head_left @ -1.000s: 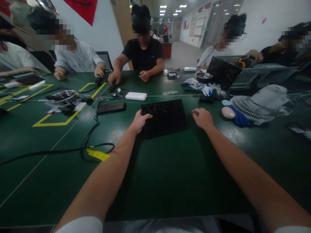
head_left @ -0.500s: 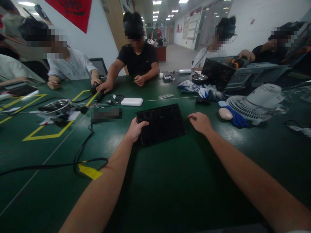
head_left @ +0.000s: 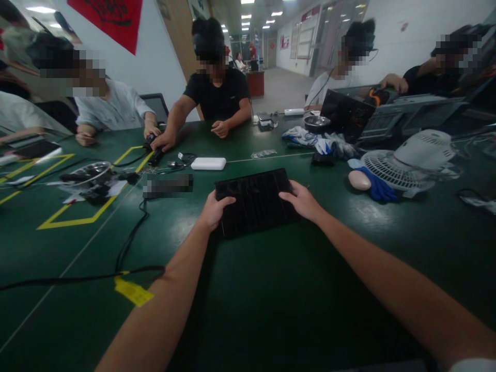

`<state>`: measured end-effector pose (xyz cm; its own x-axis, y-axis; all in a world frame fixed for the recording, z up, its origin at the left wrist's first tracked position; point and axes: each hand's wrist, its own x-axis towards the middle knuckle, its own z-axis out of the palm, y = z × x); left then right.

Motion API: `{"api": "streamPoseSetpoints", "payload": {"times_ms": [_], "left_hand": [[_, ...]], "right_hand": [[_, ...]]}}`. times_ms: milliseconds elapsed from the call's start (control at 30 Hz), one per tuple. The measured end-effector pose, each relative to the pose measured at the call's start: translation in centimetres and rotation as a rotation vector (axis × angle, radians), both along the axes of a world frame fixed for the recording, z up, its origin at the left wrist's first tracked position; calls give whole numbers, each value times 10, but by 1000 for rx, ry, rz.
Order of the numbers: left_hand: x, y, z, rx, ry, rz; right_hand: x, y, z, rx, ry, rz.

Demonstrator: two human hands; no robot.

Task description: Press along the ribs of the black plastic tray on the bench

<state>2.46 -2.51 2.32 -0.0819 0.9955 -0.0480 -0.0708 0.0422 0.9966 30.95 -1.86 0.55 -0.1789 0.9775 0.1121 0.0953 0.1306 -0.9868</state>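
My right hand point(head_left: 302, 200) has just moved off the tabletop point(head_left: 271, 289) onto the right edge of the black tray point(head_left: 253, 201), left hand point(head_left: 214, 209) still on its left edge, so both grips now grasp it, flat on the tabletop.

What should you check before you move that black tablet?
1. Left hand on the tablet's left edge: ok.
2. Right hand on its right edge: ok.
3. Each grip closed round the edge: cannot tell, the fingers are hidden.
4. Tablet lying flat on the table: ok.
5. Cable apart from the tablet: ok, it lies off to the left.
6. Power bank apart from it: ok, it lies beyond the far edge.
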Motion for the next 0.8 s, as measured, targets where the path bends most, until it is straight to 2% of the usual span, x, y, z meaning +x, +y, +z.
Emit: {"api": "streamPoseSetpoints", "payload": {"times_ms": [100,233,333,400,533,667,800], "left_hand": [[5,4,0,125,221,60],[21,-2,8,339,662,240],[36,-15,16,413,836,172],[43,-23,20,361,852,113],[46,-28,28,283,750,92],[42,-26,28,295,675,136],[42,-23,21,344,602,165]], "right_hand": [[-3,4,-2,-42,49,-85],[1,9,0,-101,157,-126],[4,8,3,-129,210,-158],[5,5,6,-191,290,-124],[-3,-7,16,-389,387,172],[-18,-21,29,-366,540,344],[-26,-32,36,-375,729,469]]}}
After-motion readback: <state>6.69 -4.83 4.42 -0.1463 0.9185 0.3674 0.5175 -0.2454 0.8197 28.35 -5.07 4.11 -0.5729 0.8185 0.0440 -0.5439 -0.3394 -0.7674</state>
